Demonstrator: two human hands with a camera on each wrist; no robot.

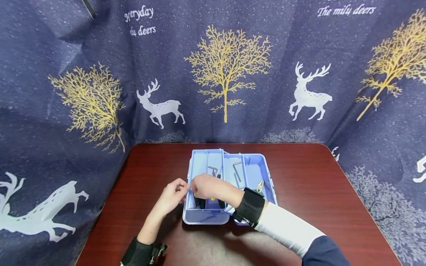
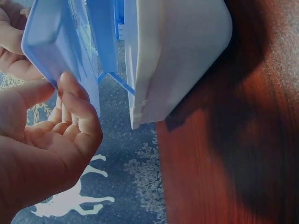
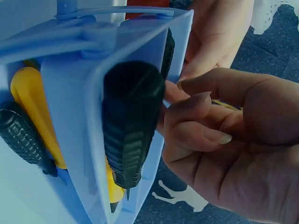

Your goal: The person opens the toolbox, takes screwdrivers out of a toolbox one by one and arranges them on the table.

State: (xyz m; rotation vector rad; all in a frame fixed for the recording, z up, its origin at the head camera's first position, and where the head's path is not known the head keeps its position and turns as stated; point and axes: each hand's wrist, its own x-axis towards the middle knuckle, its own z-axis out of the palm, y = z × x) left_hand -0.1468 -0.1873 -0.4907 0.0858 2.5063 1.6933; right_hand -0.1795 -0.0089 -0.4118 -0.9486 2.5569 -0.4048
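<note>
A light blue toolbox [image 1: 266, 173] stands open on the dark red table [image 1: 316, 192], with its fold-out tray [image 1: 199, 162] swung to the left. My left hand [image 1: 173, 195] pinches the tray's near left corner [image 2: 51, 70] between thumb and fingers [image 2: 70, 98]. My right hand [image 1: 206, 186] reaches across the tray, and its curled fingers [image 3: 196, 121] pinch the tray wall [image 3: 70, 93] right beside a black ribbed screwdriver handle [image 3: 131, 126]. A yellow handle [image 3: 35, 102] and a knurled black one [image 3: 23, 140] lie inside too.
Hex keys [image 1: 237, 170] and pliers [image 1: 259, 186] lie in the box's other compartments. The box body [image 2: 187, 46] sits near the table's front middle. A dark blue curtain [image 1: 100, 92] with deer and trees hangs behind and around the table.
</note>
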